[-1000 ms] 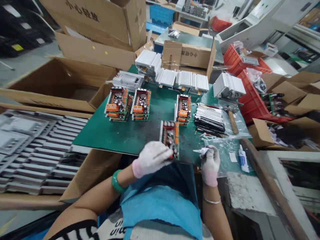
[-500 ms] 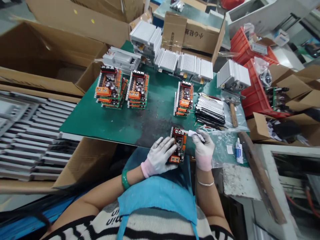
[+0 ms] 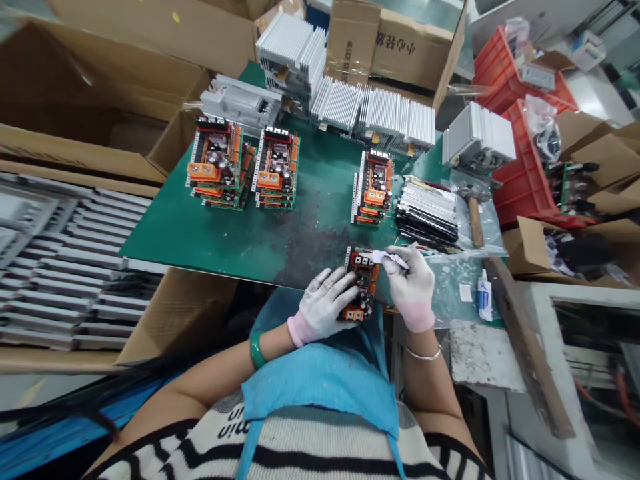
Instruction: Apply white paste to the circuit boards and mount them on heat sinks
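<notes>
Both my hands wear white gloves with pink cuffs. A circuit board with orange terminals lies at the table's front edge. Over its left side are the fingers of my left hand, steadying it, with the thumb by its lower edge. My right hand is closed around a small white squeeze tube. The tube's nozzle points left at the row of black-and-white parts across the board's top, close to or touching them. My fingers cover much of the tube.
Stacked circuit boards stand on the green table, with finned heat sinks behind. Right of my hands are a pile of metal strips, a hammer and another tube. Red crates stand at right, a large carton at left.
The camera view has shifted slightly. My right hand's tube nozzle has moved a little along the board's top row. My left hand stays on the board.
</notes>
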`<state>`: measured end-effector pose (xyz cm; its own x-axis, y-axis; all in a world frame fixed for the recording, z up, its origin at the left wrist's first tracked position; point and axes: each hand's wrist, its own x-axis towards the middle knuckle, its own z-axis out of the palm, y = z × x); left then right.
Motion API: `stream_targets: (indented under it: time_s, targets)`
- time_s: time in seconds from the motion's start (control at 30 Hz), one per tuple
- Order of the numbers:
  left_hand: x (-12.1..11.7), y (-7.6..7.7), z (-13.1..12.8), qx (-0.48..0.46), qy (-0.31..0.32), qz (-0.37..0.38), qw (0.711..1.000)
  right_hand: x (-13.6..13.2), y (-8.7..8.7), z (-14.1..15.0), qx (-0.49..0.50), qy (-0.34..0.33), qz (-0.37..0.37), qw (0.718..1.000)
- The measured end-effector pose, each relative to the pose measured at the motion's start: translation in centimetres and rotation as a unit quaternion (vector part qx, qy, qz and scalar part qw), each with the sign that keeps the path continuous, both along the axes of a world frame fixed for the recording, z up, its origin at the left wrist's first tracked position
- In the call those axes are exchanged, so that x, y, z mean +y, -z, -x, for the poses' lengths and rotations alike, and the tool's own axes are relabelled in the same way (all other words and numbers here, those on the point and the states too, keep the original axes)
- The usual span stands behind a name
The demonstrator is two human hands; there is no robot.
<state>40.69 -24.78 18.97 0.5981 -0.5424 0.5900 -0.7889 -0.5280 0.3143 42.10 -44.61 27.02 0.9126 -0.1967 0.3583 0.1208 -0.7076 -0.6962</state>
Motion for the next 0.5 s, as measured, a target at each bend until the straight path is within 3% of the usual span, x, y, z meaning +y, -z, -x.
stream_targets:
  time_s: [0.3, 0.5]
  targets:
    - [0.0, -0.1, -0.1, -0.013, -0.002, 0.003, 1.0, 0.3, -1.5, -1.2, -0.028, -0.082, 0.062, 0.994]
    - [0.0, -0.2, -0.1, -0.007, -0.006, -0.007, 1.0, -1.3, -2.6, -0.8, -0.017, -0.061, 0.111, 0.992]
